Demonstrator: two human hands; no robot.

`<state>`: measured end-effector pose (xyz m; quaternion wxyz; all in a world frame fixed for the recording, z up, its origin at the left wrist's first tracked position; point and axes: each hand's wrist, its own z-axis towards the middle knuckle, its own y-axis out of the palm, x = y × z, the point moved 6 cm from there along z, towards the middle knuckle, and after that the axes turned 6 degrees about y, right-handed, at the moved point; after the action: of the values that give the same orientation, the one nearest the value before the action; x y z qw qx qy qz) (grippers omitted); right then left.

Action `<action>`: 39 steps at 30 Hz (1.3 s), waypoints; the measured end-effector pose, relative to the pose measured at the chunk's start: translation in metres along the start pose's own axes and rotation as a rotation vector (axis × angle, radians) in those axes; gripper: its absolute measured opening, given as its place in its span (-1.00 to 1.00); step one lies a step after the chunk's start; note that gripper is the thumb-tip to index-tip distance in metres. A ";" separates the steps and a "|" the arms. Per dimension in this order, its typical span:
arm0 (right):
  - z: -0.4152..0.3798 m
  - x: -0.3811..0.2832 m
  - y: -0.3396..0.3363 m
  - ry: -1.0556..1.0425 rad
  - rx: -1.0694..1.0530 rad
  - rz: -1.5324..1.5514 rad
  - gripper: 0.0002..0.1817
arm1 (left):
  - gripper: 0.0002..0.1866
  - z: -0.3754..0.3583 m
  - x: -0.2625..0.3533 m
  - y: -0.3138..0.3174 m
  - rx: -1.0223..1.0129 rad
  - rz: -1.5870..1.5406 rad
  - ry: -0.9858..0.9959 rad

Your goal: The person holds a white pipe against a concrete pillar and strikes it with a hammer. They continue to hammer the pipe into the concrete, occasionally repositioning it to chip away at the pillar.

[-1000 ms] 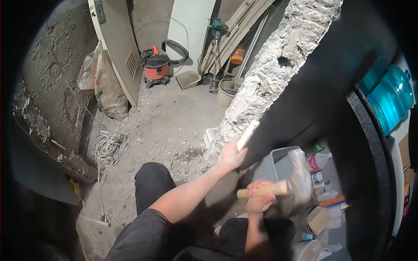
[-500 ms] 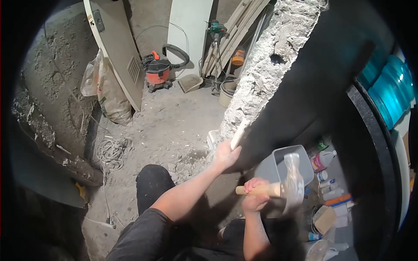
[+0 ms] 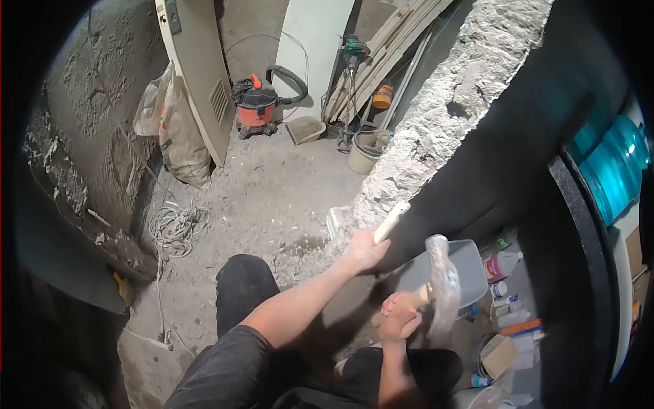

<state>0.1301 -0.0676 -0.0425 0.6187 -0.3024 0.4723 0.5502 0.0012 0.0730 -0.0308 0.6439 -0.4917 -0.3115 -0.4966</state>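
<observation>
A coiled cable (image 3: 176,228) lies on the dusty floor (image 3: 272,198) at far left, below a bulging woven sack (image 3: 184,146). Next comes a red-and-black vacuum cleaner (image 3: 257,112) near the back. Towards the middle, the left hand (image 3: 364,251) has its fingers wrapped around a pale bar-shaped tool (image 3: 391,222), slanting up beside the rough, chipped wall edge (image 3: 439,129); contact is unclear. Right of it, the right hand (image 3: 400,319) grasps the wooden handle of a hammer (image 3: 443,290), its blurred head before a grey bin (image 3: 469,262).
</observation>
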 end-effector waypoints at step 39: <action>0.027 0.009 0.002 0.047 0.105 -0.016 -0.36 | -0.78 0.005 -0.025 0.021 0.044 -0.005 -0.012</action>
<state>0.1348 -0.0394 -0.0403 0.6268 -0.2859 0.5127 0.5124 0.0138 0.0862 -0.0585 0.6513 -0.4797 -0.3277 -0.4883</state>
